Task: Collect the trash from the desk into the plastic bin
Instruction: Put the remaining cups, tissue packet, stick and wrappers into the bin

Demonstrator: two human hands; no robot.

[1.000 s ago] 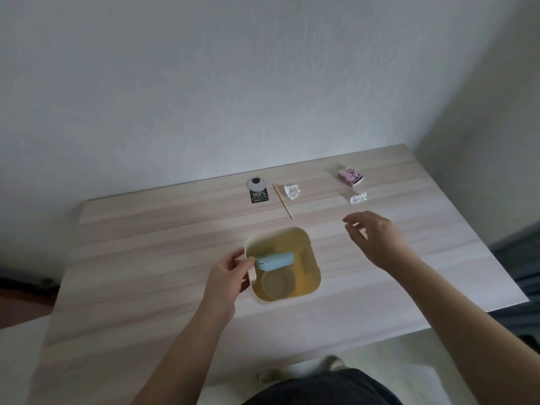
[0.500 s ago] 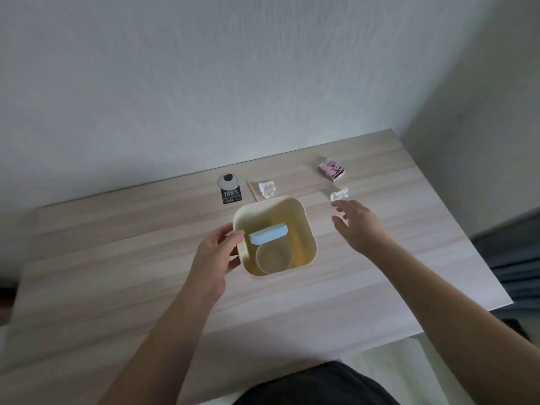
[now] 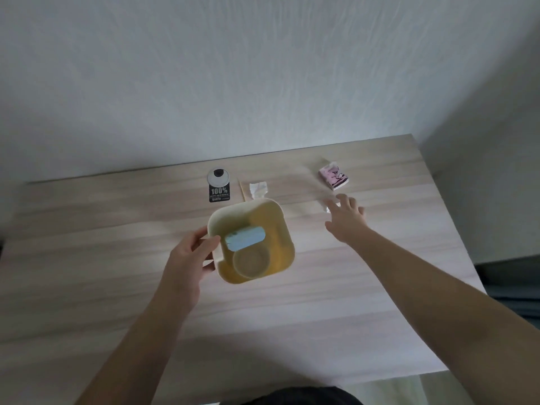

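Observation:
A cream-yellow plastic bin [image 3: 282, 229] stands mid-desk, holding a light blue block [image 3: 245, 238] and a round cup [image 3: 251, 260]. My left hand [image 3: 187, 258] grips its left rim. My right hand [image 3: 346, 219] reaches out flat with fingers spread over a small white paper scrap [image 3: 328, 208], mostly hidden beneath the fingers. Behind the bin lie a crumpled white paper [image 3: 258, 189], a thin wooden stick [image 3: 242, 190], a black and white tag [image 3: 219, 187] and a pink wrapper packet [image 3: 334, 178].
The light wooden desk [image 3: 87, 273] backs onto a white wall, with a second wall at its right end. The desk's right edge and front edge drop to the floor. My dark clothing shows at the bottom.
My left hand has pushed the bin farther toward the back of the desk, near the stick and paper. My right hand has stretched forward and now covers the small white scrap.

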